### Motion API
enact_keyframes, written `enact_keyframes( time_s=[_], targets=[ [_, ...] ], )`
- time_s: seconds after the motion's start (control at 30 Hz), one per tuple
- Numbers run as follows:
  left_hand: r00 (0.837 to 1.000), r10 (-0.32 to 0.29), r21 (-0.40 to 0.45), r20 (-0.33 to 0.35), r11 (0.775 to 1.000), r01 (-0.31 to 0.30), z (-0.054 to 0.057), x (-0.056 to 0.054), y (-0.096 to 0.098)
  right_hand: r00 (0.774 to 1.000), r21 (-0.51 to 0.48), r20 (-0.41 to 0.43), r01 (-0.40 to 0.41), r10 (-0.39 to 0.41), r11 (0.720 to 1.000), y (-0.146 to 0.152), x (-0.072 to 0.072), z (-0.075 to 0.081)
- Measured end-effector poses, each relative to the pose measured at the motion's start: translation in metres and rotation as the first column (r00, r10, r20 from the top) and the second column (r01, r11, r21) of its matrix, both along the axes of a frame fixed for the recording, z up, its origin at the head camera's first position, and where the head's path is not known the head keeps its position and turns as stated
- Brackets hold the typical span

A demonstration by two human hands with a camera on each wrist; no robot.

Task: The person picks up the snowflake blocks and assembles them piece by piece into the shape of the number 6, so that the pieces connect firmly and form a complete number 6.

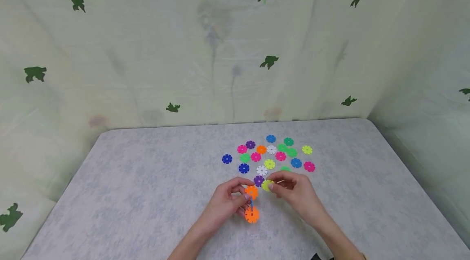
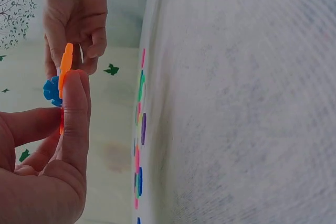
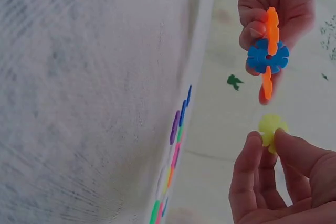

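Note:
My left hand grips a small joined piece between thumb and fingers. It consists of two orange notched discs with a blue notched disc slotted crosswise between them. Thumb and fingertips of my right hand pinch a yellow notched disc, which shows edge out past the fingertips. In the right wrist view the yellow disc is apart from the joined piece, with a small gap below the nearer orange disc. Both hands are held above the table, close together. On the table just beyond them lies a purple notched disc.
Several loose notched discs in blue, pink, green, white and other colours, such as a white disc and a pink disc, lie flat beyond the hands. A pale curtain with leaf and bird prints hangs behind the grey table.

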State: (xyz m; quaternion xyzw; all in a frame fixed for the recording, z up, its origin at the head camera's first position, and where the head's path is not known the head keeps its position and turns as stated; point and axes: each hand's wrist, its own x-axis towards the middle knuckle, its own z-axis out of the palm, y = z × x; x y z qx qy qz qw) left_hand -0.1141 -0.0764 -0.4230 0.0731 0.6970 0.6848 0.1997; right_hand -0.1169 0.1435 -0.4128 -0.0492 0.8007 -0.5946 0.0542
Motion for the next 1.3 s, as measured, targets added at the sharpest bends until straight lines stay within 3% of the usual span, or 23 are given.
enact_keyframes(
  time_s=[0.63, 0.93, 1.3],
  targets=[
    [0.999, -0.033, 0.008, 0.039, 0.999, 0.033, 0.002, 0.000, 0.000, 0.992, -0.020, -0.060, -0.111, 0.110, 0.994, -0.008, 0.007, -0.005],
    [0.993, -0.048, 0.048, 0.112, 0.998, 0.043, 0.003, 0.000, -0.001, 0.988, 0.067, -0.109, -0.101, 0.108, 0.993, -0.013, 0.009, -0.005],
    [0.990, -0.053, 0.085, 0.133, 0.995, 0.042, 0.003, 0.002, -0.002, 0.988, -0.064, -0.051, -0.145, 0.142, 0.987, -0.014, 0.012, -0.007]
  ],
)
